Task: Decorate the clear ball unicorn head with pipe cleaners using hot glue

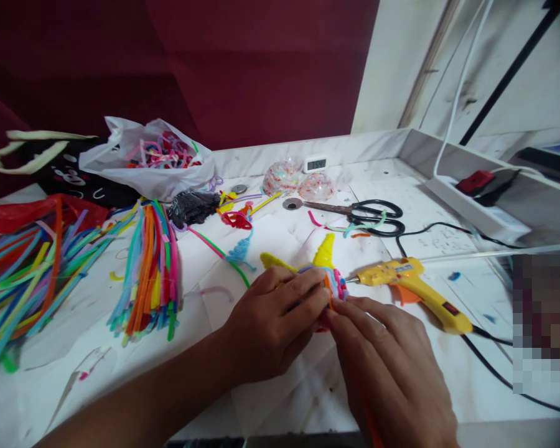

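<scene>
Both hands meet at the middle of the table on a multicoloured pipe-cleaner figure (338, 283). Two yellow pointed pieces (324, 251) stick up from its far side. My left hand (280, 317) wraps over the figure's left side, hiding much of it. The fingers of my right hand (387, 354) press against its near right side, close to an orange strand. More orange shows beneath my right palm, running toward me. Just right of the figure lies a yellow glue gun (401, 274), its metal nozzle pointing at the figure and almost reaching it.
Black-handled scissors (376, 214) lie behind the glue gun. Bundled pipe cleaners (152, 274) and a larger loose pile (51, 267) cover the left. A white bag of scraps (149, 177), glittery clear domes (284, 179), a small clock (315, 163) and a power strip (476, 208) stand farther back.
</scene>
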Demonstrator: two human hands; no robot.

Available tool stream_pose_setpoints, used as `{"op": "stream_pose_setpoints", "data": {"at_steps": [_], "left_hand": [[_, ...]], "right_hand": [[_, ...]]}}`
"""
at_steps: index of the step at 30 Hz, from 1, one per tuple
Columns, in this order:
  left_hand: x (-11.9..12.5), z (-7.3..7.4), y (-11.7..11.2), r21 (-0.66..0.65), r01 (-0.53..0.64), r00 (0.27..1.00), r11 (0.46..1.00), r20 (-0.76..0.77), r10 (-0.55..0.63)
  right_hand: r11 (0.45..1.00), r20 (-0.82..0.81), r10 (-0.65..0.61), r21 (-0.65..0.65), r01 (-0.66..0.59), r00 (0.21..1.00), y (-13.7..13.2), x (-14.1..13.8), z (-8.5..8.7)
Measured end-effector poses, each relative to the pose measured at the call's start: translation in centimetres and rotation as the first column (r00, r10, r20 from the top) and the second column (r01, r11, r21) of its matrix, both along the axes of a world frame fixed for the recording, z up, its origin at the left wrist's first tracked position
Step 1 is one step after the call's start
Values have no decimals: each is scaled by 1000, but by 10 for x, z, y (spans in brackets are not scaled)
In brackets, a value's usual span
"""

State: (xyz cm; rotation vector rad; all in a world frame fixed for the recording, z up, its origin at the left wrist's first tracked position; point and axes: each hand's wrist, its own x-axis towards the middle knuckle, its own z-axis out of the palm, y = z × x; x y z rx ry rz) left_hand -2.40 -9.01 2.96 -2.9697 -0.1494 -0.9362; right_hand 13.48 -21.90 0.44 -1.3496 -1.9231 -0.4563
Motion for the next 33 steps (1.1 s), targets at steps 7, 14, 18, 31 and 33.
{"op": "stream_pose_setpoints", "data": {"at_steps": [7,14,18,31,33], "left_hand": [[1,1,-1,32,-5,1000,999,1,5],[2,1,-1,65,14,1000,998,-2,-14],[4,2,-1,67,11,1000,998,-6,-10],[0,-1,-6,161,43,999,986,-35,-38],[-1,-2,-7,180,46,999,983,-29,-42]], "right_hand": [[999,-55,12,-35,-14,998,0,4,-3],[1000,-132,-6,-17,4,991,-1,3,-5],[999,-184,-40,-43,33,982,-2,4,-5],[995,-252,27,-82,-49,967,3,22,0],[993,-261,49,-93,-76,964,8,26,0]]}}
